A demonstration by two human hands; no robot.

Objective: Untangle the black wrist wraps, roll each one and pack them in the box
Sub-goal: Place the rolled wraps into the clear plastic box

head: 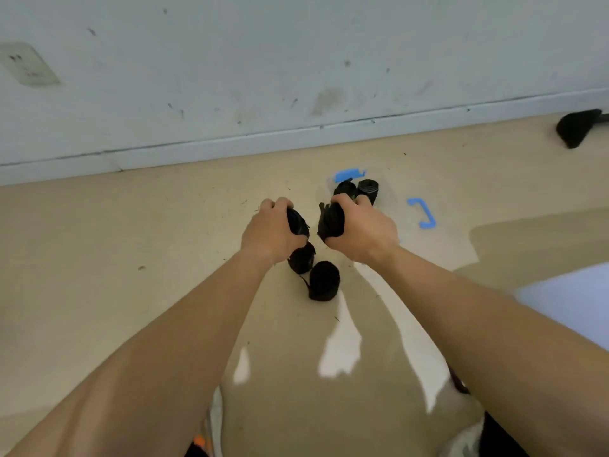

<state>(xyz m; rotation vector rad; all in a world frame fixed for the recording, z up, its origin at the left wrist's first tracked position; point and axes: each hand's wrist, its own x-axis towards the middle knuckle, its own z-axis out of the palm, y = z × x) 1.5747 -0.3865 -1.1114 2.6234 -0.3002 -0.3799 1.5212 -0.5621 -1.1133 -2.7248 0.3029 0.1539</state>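
A pale grey wall, scuffed and spotted, fills the far side, with a white socket plate at far left and a grey skirting board along its foot. The beige floor has bits of dirt on it and bright patches of light in the near part. A black object lies at far right near the skirting board.
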